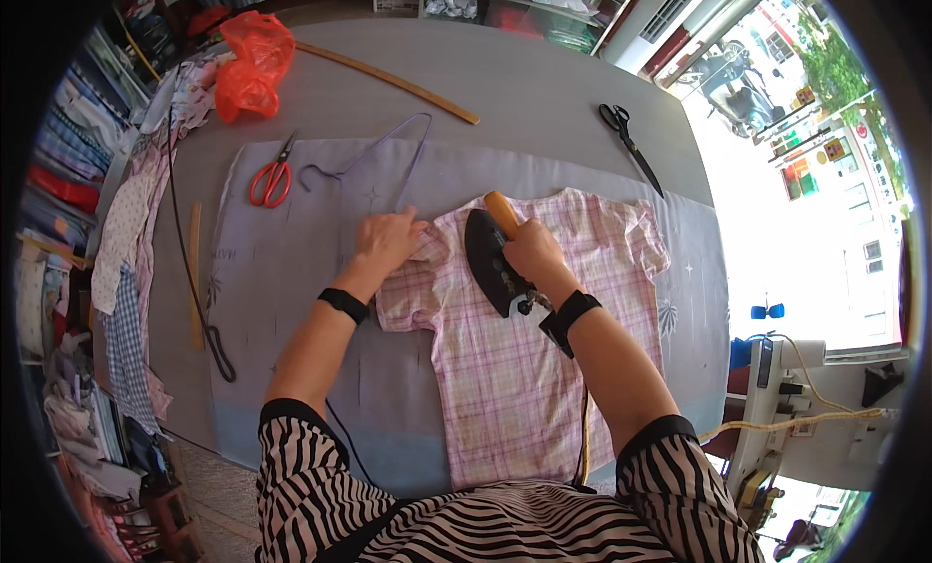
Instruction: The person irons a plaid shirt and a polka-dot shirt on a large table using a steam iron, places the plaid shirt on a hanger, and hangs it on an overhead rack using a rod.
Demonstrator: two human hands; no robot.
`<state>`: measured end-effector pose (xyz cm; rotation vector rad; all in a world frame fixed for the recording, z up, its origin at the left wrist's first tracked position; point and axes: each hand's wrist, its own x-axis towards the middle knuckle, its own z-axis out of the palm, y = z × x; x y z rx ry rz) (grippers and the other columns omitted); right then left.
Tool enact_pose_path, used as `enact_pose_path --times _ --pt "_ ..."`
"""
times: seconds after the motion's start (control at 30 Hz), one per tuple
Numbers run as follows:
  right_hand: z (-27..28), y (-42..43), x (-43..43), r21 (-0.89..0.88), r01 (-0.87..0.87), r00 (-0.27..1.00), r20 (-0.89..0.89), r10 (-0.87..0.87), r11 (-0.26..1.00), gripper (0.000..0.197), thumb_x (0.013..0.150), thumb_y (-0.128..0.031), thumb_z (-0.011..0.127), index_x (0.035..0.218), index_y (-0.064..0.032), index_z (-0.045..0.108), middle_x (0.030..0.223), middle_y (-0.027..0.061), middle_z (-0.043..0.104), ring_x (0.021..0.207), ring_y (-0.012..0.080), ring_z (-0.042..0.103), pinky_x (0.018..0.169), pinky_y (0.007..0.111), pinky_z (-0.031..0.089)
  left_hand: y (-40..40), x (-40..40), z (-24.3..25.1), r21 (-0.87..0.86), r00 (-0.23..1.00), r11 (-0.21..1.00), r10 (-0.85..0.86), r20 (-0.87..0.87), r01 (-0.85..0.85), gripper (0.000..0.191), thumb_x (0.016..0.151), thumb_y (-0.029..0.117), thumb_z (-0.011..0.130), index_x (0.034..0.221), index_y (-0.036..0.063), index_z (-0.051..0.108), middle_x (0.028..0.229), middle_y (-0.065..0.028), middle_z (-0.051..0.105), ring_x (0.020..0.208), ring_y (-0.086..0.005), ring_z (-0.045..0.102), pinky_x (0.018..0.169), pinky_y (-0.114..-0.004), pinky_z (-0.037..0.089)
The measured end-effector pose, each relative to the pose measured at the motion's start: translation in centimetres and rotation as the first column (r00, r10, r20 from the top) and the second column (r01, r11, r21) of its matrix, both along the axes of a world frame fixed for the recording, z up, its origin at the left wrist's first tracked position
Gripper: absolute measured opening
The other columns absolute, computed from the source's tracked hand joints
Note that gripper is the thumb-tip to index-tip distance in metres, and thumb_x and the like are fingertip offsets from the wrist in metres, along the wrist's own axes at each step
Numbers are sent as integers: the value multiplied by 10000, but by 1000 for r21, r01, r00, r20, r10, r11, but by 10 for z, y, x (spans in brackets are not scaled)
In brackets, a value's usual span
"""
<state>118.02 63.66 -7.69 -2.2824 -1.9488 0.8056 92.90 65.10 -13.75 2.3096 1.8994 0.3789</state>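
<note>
A short-sleeved plaid shirt in pink and purple lies spread on a grey cloth. My right hand grips the yellow-brown handle of a dark electric iron. The iron's soleplate rests over the shirt's upper part, beside the sleeve on the left. At that sleeve's shoulder edge, my left hand touches the fabric with its fingertips. Whether those fingers pinch the cloth or only press it is not clear. A purple wire hanger lies just beyond my left hand.
Red-handled scissors lie at the left on the grey cloth, black tailor's shears at the far right. Beyond are a wooden ruler and a red plastic bag. A dark cord and draped garments line the left edge.
</note>
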Motion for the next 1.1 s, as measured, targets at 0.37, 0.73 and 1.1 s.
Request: enact_pose_path --times 0.37,0.73,1.1 --pt "-5 5 -17 101 -67 995 85 59 993 335 846 -232 568 1024 47 514 927 237 671 903 390 664 782 456 533 -7 -15 -26 -195 922 981 55 384 23 270 842 323 627 790 59 649 744 -138 655 728 -351 623 642 -438 472" --pt "0 -46 -15 77 -114 993 -9 115 991 333 822 -218 563 1018 51 555 925 232 674 878 367 672 756 455 526 -23 -13 -23 -196 881 980 130 455 -43 507 947 511 396 859 71 632 851 -156 662 816 -370 615 702 -453 467" --pt "64 -232 74 -335 -448 893 -206 399 829 291 767 -168 596 955 50 550 762 188 668 704 327 675 623 429 529 -82 -3 -37 -31 953 997 78 294 -72 391 793 391 661 744 18 555 752 -187 610 726 -374 602 610 -451 442"
